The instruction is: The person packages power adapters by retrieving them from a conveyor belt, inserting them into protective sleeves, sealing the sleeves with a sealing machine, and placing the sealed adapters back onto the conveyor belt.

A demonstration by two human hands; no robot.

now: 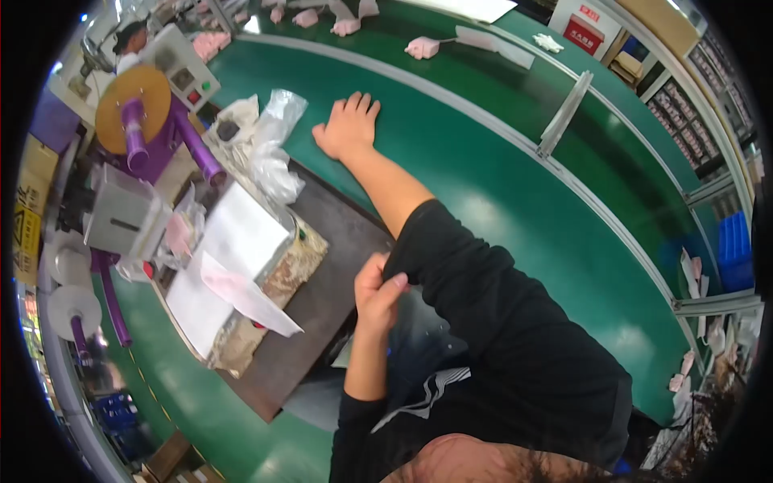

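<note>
Closed around a fold of cloth, our left hand (377, 294) grips the black sleeve (423, 241) of our right arm, with the thumb on the side towards the right arm and the fingers curled in. The sleeve's end sits near the elbow, and the forearm beyond it is bare. Our right hand (350, 127) is open and holds nothing: it lies palm down, fingers spread, on the green worktop (491, 193), towards its far left corner and near its left edge. We see the sleeve between our two hands, just beyond the near left part of the worktop.

Beside the worktop's left edge we have a dark plate (346, 221), and on it a stained block (299, 266). A white sheet (241, 229) covers part of the block, and a pale pink sheet (245, 298) lies across it, one end reaching past the block's near edge. Close to our right hand, on its left, sits a crumpled clear plastic bag (274, 153), apart from the fingers. Further left stand a brown disc (153, 90) and a purple tube (134, 141) in front of it.

A metal rail (451, 105) runs along the worktop's far edge. Past it we see a pink piece (422, 48) with a pale strip (495, 47) beside it, and a blue bin (734, 249) at the far right. Near the top left corner of our view, a person (129, 44) is partly visible.
</note>
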